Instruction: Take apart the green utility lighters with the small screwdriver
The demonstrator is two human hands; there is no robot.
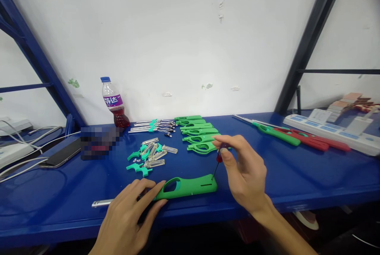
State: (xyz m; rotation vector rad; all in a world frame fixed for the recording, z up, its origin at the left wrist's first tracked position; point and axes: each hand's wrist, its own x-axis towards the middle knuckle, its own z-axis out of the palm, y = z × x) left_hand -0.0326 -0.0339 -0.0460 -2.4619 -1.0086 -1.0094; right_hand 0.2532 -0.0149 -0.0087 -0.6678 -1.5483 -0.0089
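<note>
A green lighter [192, 186] with a metal tube [101, 203] lies across the front of the blue table. My left hand [133, 207] is closed around its neck, where the tube meets the green body. Between thumb and fingers, my right hand [245, 172] pinches a small screwdriver [219, 157] by its dark red handle. The screwdriver's tip touches the right end of the lighter body, near a slot. Behind lie clear fuel tanks [155, 163], teal triggers [143, 169], metal tubes with wires [142, 130] and a row of green shells [198, 138].
A drink bottle [114, 102] stands at the back left. A phone [63, 154] and white cables lie at the left. Green [279, 134] and red lighters [311, 141] rest at the right beside a white power strip [332, 134]. The blue table's front edge [297, 203] runs nearby.
</note>
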